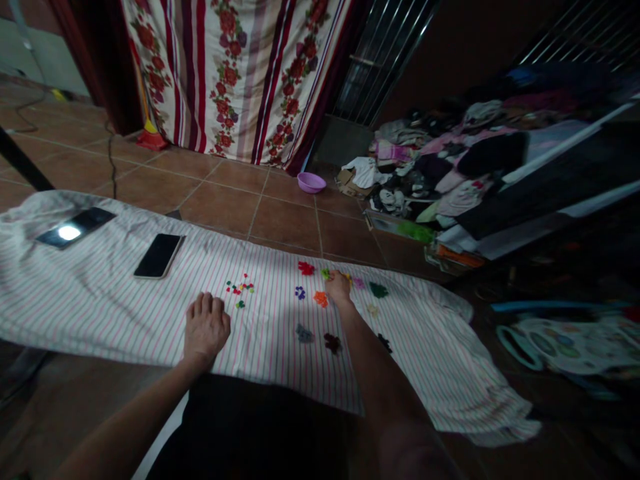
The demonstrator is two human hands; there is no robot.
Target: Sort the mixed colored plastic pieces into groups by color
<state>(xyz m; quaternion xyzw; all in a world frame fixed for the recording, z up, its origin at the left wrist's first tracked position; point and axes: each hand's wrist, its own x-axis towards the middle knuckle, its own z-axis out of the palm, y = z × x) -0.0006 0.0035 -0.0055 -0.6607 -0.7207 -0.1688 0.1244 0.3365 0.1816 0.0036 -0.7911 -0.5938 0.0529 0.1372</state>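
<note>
My left hand point(205, 327) rests knuckles-up on a pink-striped cloth point(100, 300), its fingers curled under, just left of a scatter of tiny mixed-colour beads point(239, 289). My right hand point(339, 287) reaches further out with closed fingers among small sorted piles: red point(305, 268), purple point(299, 292), orange point(321, 299), green point(378, 290), grey point(303, 333) and dark red point(331, 343). What its fingertips hold, if anything, is hidden.
A dark phone point(159, 255) and a tablet point(75, 227) reflecting light lie on the cloth's left part. Beyond are tiled floor, a purple bowl point(311, 182), a floral curtain point(240, 73) and a heap of clothes point(450, 167) at right.
</note>
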